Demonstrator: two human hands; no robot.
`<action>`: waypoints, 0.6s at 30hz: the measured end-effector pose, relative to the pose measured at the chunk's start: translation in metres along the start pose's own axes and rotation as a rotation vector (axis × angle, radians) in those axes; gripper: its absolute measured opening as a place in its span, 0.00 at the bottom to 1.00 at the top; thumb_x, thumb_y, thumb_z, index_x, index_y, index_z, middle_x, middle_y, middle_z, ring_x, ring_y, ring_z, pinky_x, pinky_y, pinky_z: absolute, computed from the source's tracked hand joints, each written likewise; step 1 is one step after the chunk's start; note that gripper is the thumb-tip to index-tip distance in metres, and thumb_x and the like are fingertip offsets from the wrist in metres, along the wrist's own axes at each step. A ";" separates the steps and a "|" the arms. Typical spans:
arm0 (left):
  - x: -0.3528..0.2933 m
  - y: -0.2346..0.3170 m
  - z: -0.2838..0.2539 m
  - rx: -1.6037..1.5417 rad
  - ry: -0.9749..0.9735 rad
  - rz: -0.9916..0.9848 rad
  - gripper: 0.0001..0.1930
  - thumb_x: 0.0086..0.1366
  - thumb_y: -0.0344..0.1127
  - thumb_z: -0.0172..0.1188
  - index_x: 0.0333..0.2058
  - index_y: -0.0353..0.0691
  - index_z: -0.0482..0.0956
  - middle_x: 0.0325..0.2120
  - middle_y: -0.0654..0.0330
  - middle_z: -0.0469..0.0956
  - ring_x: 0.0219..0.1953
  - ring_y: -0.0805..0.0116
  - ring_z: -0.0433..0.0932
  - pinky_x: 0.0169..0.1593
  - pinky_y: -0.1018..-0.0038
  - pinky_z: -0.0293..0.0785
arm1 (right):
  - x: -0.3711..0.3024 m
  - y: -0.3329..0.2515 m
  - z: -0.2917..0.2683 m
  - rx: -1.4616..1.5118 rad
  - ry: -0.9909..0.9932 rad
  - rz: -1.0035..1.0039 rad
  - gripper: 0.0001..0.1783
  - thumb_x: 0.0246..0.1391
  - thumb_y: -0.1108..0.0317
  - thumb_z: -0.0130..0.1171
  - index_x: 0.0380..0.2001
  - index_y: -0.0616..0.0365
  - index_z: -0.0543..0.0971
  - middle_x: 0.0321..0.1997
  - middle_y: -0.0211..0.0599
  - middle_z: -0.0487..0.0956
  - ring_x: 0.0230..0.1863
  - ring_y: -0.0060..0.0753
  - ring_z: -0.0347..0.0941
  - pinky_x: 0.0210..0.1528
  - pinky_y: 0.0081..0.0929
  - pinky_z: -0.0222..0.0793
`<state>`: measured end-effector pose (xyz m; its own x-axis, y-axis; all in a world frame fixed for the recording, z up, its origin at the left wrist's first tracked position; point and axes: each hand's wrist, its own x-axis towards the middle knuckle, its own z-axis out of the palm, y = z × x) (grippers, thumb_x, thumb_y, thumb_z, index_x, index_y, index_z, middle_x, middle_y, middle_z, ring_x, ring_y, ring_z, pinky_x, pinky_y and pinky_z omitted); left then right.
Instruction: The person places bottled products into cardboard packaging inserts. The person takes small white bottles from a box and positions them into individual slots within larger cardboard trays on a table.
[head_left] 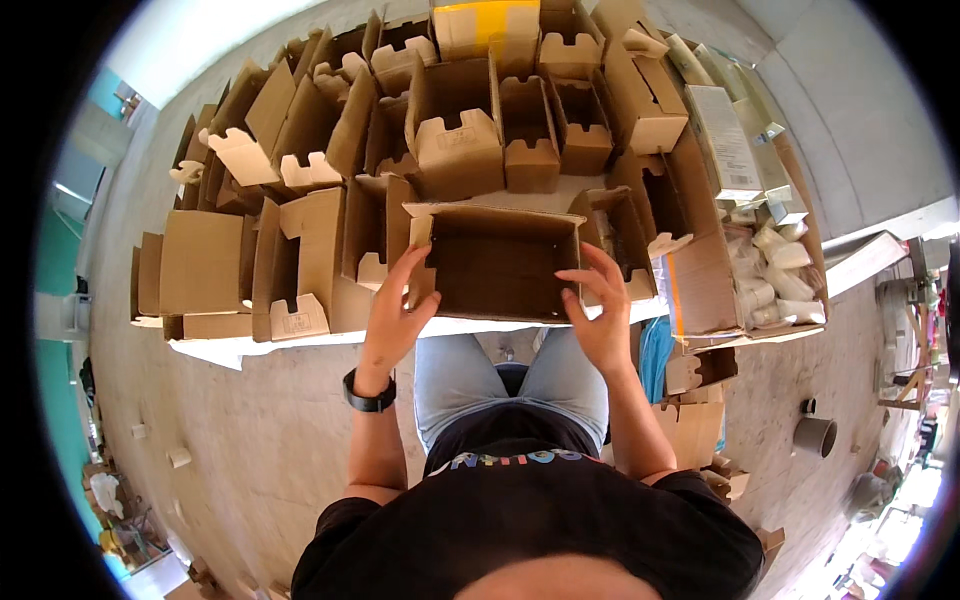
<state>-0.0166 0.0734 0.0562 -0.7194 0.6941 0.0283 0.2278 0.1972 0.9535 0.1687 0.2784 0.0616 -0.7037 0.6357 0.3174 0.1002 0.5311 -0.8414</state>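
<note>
An open, rectangular brown cardboard box [505, 262] sits at the table's near edge, straight in front of me. Nothing shows inside it. My left hand [397, 308] holds its left side, thumb and fingers around the wall and a dark band on the wrist. At the right side, my right hand [600, 305] has its fingers over the wall, their tips reaching into the box. Just left stands a narrow open carton [372, 235]; close to my right hand is another open carton [618, 225].
Several open cartons [455, 140] with notched flaps crowd the table behind. At the right, a large carton holds white plastic-wrapped items [785, 270] and a long white box [722, 140]. A dark bin [815, 437] and more cardboard [690, 430] are below, right.
</note>
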 end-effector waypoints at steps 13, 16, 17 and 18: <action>-0.009 0.010 0.006 0.512 0.119 0.311 0.21 0.59 0.18 0.48 0.46 0.46 0.81 0.61 0.40 0.64 0.51 0.45 0.76 0.43 0.66 0.74 | -0.017 0.039 -0.007 -0.304 0.249 0.005 0.12 0.49 0.79 0.60 0.39 0.60 0.80 0.46 0.43 0.73 0.42 0.43 0.73 0.40 0.33 0.72; -0.021 0.009 0.008 0.552 0.110 0.138 0.20 0.61 0.21 0.47 0.47 0.46 0.80 0.60 0.40 0.65 0.50 0.45 0.76 0.43 0.65 0.74 | -0.014 0.037 -0.010 -0.404 0.230 -0.055 0.13 0.47 0.78 0.61 0.39 0.57 0.81 0.46 0.42 0.73 0.44 0.45 0.71 0.47 0.37 0.69; -0.022 0.008 0.008 0.528 0.097 0.128 0.19 0.62 0.21 0.47 0.48 0.44 0.79 0.60 0.40 0.65 0.51 0.46 0.76 0.44 0.65 0.74 | -0.014 0.039 -0.011 -0.403 0.221 -0.048 0.13 0.48 0.78 0.61 0.39 0.56 0.82 0.47 0.42 0.73 0.44 0.45 0.71 0.47 0.37 0.69; -0.022 0.004 0.006 0.503 0.086 0.118 0.18 0.63 0.22 0.47 0.49 0.43 0.77 0.59 0.41 0.66 0.51 0.46 0.76 0.45 0.66 0.75 | -0.014 0.040 -0.012 -0.402 0.212 -0.043 0.14 0.48 0.79 0.61 0.40 0.56 0.82 0.47 0.41 0.73 0.45 0.44 0.70 0.48 0.36 0.69</action>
<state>0.0035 0.0631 0.0578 -0.7162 0.6764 0.1720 0.5827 0.4439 0.6807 0.1911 0.2978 0.0288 -0.5581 0.6864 0.4662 0.3682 0.7084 -0.6021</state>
